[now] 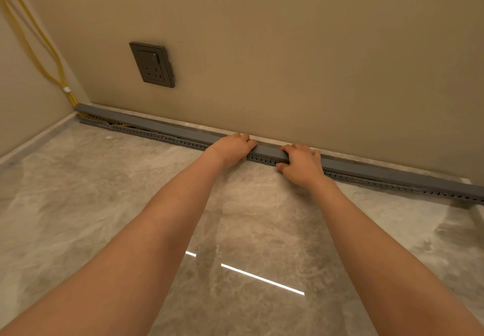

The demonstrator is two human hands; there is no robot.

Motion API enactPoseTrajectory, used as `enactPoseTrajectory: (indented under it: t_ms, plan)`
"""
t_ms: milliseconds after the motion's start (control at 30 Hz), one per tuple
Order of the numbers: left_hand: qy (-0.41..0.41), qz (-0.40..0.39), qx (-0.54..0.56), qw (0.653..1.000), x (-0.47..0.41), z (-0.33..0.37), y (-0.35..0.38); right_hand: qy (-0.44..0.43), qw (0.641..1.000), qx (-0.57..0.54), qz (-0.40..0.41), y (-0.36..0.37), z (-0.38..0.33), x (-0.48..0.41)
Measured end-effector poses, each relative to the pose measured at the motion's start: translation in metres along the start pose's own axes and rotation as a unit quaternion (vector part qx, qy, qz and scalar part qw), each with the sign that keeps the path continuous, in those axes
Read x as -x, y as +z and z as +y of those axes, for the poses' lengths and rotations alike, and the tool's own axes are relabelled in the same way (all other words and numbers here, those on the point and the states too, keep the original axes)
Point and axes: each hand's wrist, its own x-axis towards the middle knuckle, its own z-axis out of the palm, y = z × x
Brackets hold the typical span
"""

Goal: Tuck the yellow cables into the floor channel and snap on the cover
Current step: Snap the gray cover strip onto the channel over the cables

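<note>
At upper left the yellow cables [39, 55] run down the corner into the slotted floor channel [157, 135] at the wall's foot. The grey cover [162, 125] sits over it, raised at its left end. Mid-frame, the left hand [233, 149] and right hand [301, 164] grip the cover, fingers curled.

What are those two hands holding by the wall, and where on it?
The long grey cover, near its middle. The left hand and the right hand grip it side by side, both curled over its top.
</note>
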Motion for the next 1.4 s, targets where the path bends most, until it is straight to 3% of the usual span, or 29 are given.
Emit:
enactPoseTrajectory:
  t_ms: [100, 200, 400, 500, 800, 1033, 1267, 1400]
  plan:
    - [-0.014, 0.030, -0.051, 0.998, 0.002, 0.008, 0.006, -0.007, 0.999, 0.025, -0.024, 0.005, -0.020, -0.003]
    - [-0.025, 0.047, -0.070, 0.996, 0.002, 0.013, 0.011, -0.004, 0.999, 0.036, 0.011, 0.015, -0.037, -0.007]
    - [-0.008, -0.001, 0.036, 0.999, -0.003, -0.014, 0.003, 0.014, 1.000, 0.010, 0.021, 0.015, -0.035, -0.014]
    - [-0.042, -0.019, 0.040, 0.998, 0.008, -0.042, 0.009, 0.020, 0.999, 0.005, 0.027, 0.014, -0.034, -0.013]
    - [-0.081, 0.045, -0.060, 0.994, 0.023, -0.049, 0.028, 0.012, 0.992, 0.122, -0.024, 0.010, -0.070, -0.019]
    - [-0.024, 0.110, -0.064, 0.992, 0.026, -0.059, 0.038, 0.015, 0.998, 0.043, 0.049, 0.044, -0.125, -0.040]
    - [0.034, 0.075, -0.010, 0.997, 0.030, -0.085, 0.030, 0.025, 0.997, 0.011, 0.078, 0.050, -0.121, -0.044]
    - [-0.023, 0.020, -0.038, 0.999, 0.037, -0.121, 0.036, 0.032, 0.997, -0.008, 0.072, 0.047, -0.118, -0.044]
